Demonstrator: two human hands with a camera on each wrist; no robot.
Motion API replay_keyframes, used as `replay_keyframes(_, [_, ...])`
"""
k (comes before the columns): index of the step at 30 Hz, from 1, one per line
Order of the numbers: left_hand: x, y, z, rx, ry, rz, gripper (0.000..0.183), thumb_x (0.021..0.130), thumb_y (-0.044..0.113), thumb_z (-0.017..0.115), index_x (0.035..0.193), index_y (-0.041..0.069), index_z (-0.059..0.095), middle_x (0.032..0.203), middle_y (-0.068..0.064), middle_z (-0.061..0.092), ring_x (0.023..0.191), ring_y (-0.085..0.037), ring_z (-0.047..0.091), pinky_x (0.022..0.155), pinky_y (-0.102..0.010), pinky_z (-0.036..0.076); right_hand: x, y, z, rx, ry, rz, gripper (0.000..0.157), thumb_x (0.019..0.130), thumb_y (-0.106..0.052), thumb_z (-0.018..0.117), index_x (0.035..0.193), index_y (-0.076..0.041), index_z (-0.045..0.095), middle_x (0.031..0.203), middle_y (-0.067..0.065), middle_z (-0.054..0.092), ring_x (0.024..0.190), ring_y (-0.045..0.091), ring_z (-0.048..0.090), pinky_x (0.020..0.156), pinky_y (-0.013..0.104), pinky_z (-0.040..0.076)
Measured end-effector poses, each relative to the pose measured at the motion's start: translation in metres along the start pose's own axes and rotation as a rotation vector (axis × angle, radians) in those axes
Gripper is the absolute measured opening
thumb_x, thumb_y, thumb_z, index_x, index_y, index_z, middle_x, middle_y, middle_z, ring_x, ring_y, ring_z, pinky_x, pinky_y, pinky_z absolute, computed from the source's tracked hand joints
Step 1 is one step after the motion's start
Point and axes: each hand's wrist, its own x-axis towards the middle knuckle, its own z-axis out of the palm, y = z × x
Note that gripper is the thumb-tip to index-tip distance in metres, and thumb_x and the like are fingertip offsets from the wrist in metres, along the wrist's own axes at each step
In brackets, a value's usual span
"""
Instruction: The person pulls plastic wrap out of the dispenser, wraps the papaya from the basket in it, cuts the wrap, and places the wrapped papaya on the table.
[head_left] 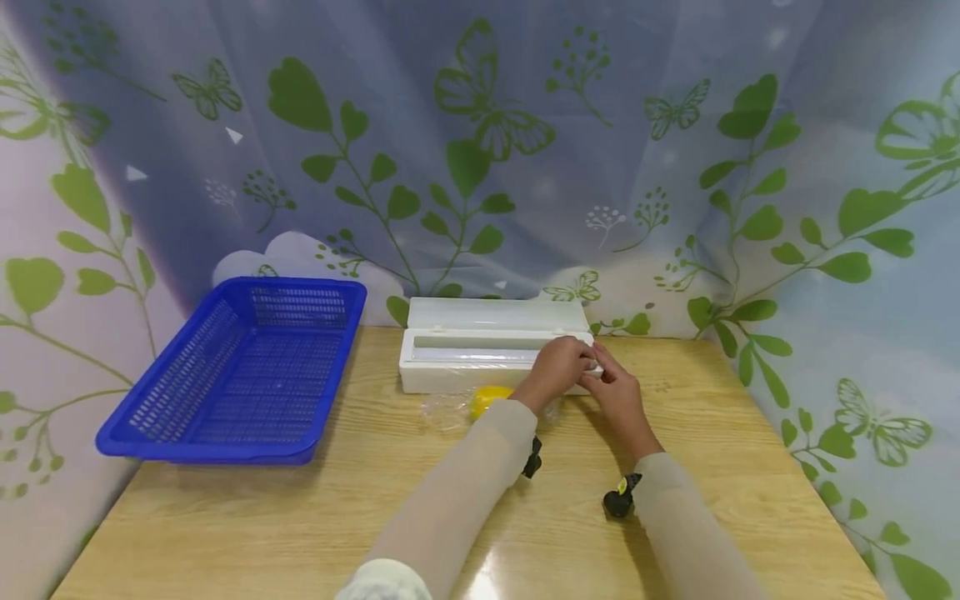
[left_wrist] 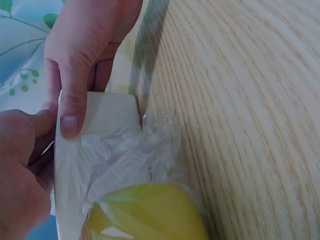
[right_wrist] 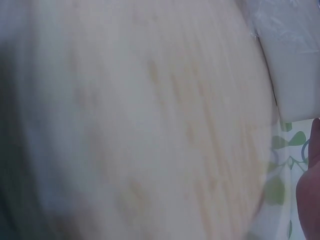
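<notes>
The white box [head_left: 450, 382] lies lengthwise near the back edge of the table [head_left: 300, 533], its lid [head_left: 498, 313] tipped back against the cloth [head_left: 405, 100]. Clear film [left_wrist: 165, 130] hangs down the front of the box and crumples on the tabletop, around a yellow thing [head_left: 487, 400] that sits just before the box, partly hidden by the left arm.

The right hand [head_left: 618, 396] grips the box's right end, thumb pressed flat on the front face and fingers behind. The left hand [head_left: 558, 371] meets it at the top edge of that end, fingers bent; whether they pinch anything I cannot tell.

Both arms wear beige sleeves [head_left: 465, 492], with a small black device [head_left: 619, 497] at each wrist. Well to the left of the hands, a blue basket [head_left: 225, 452] with mesh sides stands on the table. The cloth is printed with green leaves and butterflies.
</notes>
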Motion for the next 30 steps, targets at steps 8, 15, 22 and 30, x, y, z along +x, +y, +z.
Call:
replay_keyframes(8, [-0.002,-0.004,-0.009,-0.010,-0.013,-0.045,0.018,0.100,0.023,0.064,0.103,0.015,0.080,0.103,0.005,0.076,0.090,-0.008,0.068,0.080,-0.021,0.054,0.000,0.001,-0.006,0.014,-0.016,0.032,0.076,0.088,-0.045,0.075,0.153,-0.021,0.044,0.162,-0.008,0.035,0.149,0.014,0.033,0.102,0.016,0.045])
replay_keyframes(15, [-0.006,-0.011,-0.016,-0.013,-0.030,-0.036,0.018,0.098,0.023,0.068,0.108,0.013,0.079,0.109,0.002,0.076,0.104,-0.014,0.069,0.092,-0.023,0.054,0.002,0.002,-0.005,-0.020,-0.006,-0.016,0.074,0.089,-0.041,0.076,0.151,-0.016,0.046,0.161,-0.002,0.037,0.147,0.020,0.036,0.100,0.010,0.041])
replay_keyframes(22, [-0.012,-0.018,-0.023,0.003,-0.034,-0.047,0.019,0.097,0.023,0.068,0.108,0.013,0.079,0.113,0.001,0.076,0.107,-0.015,0.069,0.094,-0.026,0.054,0.000,0.000,0.000,-0.032,-0.001,-0.031,0.074,0.088,-0.042,0.076,0.151,-0.017,0.047,0.161,-0.003,0.038,0.146,0.021,0.038,0.093,0.005,0.042])
replay_keyframes(30, [-0.022,-0.026,-0.038,0.032,-0.051,-0.071,0.018,0.098,0.023,0.067,0.107,0.014,0.080,0.110,0.002,0.076,0.104,-0.014,0.069,0.093,-0.027,0.055,-0.005,-0.013,-0.001,-0.025,-0.018,-0.031,0.069,0.092,-0.031,0.074,0.152,-0.013,0.045,0.162,0.002,0.034,0.147,0.023,0.036,0.099,0.012,0.044])
